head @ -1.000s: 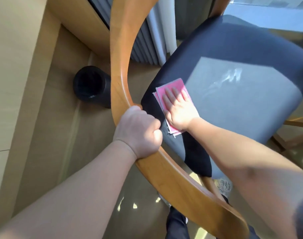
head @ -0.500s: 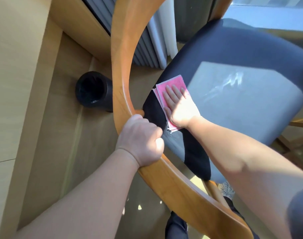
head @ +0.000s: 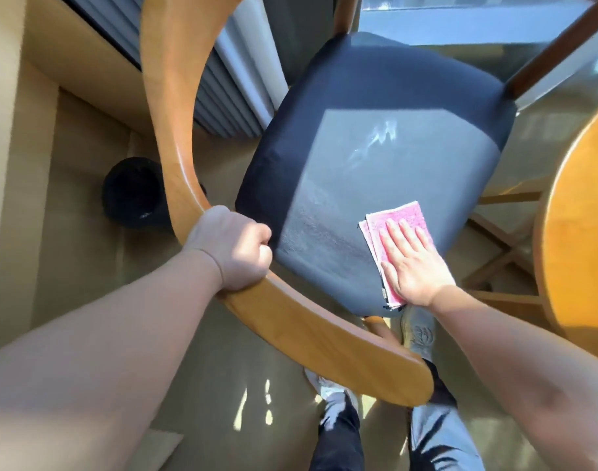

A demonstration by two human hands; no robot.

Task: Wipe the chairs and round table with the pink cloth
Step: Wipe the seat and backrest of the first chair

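A wooden chair with a dark blue seat cushion (head: 375,158) stands below me. Its curved wooden backrest (head: 175,137) arcs across the left and front. My left hand (head: 231,248) grips that backrest, fingers curled round the rail. The folded pink cloth (head: 398,220) lies on the seat's near right corner. My right hand (head: 411,263) presses flat on the cloth with straight fingers. A damp streak runs across the seat to the left of the cloth. The round wooden table (head: 578,229) shows at the right edge.
A black cylindrical bin (head: 131,192) stands on the floor left of the chair, behind the backrest. Grey blinds (head: 219,83) and a wooden wall panel lie beyond. My shoes and legs (head: 416,331) are under the chair's near edge. Table legs cross at the right.
My right hand has slid the pink cloth from the seat's left edge across to its near right corner, leaving a damp streak. My left hand keeps its grip on the backrest.
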